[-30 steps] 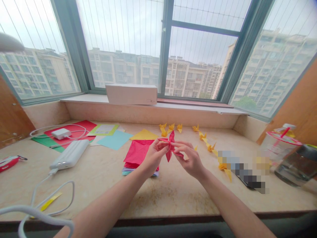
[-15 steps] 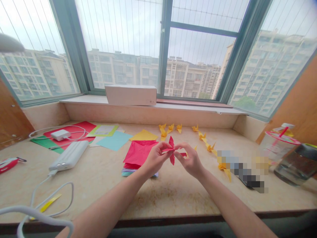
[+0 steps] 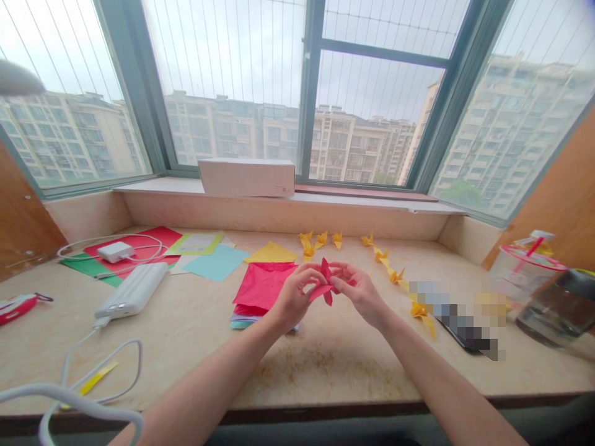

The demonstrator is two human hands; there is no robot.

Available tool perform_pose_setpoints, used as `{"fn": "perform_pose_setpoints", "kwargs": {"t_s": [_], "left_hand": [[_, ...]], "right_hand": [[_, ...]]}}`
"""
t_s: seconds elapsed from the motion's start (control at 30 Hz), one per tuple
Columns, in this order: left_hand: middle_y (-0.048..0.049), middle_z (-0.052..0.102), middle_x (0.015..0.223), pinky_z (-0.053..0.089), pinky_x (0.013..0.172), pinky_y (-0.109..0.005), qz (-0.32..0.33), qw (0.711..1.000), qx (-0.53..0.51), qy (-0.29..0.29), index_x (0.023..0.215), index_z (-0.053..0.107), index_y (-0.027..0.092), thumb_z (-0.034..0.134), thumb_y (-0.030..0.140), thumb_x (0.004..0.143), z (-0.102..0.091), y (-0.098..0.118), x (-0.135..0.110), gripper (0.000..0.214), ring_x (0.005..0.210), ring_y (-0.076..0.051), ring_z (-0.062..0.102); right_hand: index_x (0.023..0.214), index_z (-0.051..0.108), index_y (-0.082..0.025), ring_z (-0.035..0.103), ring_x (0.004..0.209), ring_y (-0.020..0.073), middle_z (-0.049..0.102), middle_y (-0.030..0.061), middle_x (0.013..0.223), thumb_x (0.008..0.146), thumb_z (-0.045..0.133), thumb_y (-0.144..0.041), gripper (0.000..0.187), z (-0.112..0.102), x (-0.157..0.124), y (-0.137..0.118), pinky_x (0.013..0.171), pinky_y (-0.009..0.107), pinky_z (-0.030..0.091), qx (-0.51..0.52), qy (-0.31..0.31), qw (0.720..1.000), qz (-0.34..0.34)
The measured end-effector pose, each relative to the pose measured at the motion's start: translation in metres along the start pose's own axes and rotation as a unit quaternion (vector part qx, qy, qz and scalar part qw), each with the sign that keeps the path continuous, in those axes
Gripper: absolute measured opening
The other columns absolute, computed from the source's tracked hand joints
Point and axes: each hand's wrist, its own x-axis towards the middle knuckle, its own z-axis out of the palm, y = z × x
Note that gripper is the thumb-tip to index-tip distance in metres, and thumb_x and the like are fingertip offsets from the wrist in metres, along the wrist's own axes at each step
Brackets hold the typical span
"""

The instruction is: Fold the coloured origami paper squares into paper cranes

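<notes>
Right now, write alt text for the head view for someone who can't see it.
A left hand and right hand hold a folded red paper above a beige counter, facing windows. Nearby lie a red-topped paper stack and yellow paper birds.

Free countertop (image 3: 332, 362) right of paper stack (image 3: 260, 286)

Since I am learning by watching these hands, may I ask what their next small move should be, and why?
Perhaps the left hand should steady the red figure while the right hand gently pinches one flap at its base: both hands have their fingers on it, and its pointed flaps splay in different directions.
</notes>
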Motion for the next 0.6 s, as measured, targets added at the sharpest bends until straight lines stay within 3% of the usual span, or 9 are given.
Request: {"fn": "perform_pose_setpoints", "kwargs": {"t_s": [0.13,0.47,0.6], "left_hand": [[-0.0061,0.061,0.101,0.046,0.09,-0.034,0.047,0.993,0.11,0.006,0.082,0.069,0.02,0.07,0.026,0.084,-0.004,0.002,-0.001,0.007,0.1,-0.019,0.059],[-0.0059,0.062,0.095,0.049,0.082,-0.031,0.082,0.986,0.138,-0.038,0.086,0.068,0.02,0.061,0.024,0.09,-0.007,0.013,-0.002,0.01,0.09,-0.018,0.061],[-0.0074,0.062,0.102,0.049,0.085,-0.032,0.088,0.984,0.148,-0.045,0.088,0.068,0.021,0.056,0.021,0.092,-0.008,0.011,-0.003,0.013,0.097,-0.019,0.061]], "right_hand": [[0.084,0.069,-0.018,0.063,0.066,0.015,0.07,0.0026,0.075,0.076,0.075,-0.046,0.03,0.0,0.0,-0.003,0.068,0.031,0.053,0.014,-0.007,1.0,0.023],[0.077,0.069,-0.017,0.065,0.066,0.0151,0.07,0.002,0.072,0.077,0.073,-0.042,0.025,-0.002,0.001,-0.009,0.067,0.03,0.055,0.083,0.012,0.995,0.054],[0.075,0.068,-0.017,0.065,0.062,0.0155,0.07,0.002,0.067,0.076,0.072,-0.04,0.023,-0.002,0.002,-0.008,0.065,0.029,0.055,0.1,0.031,0.992,0.065]]}}
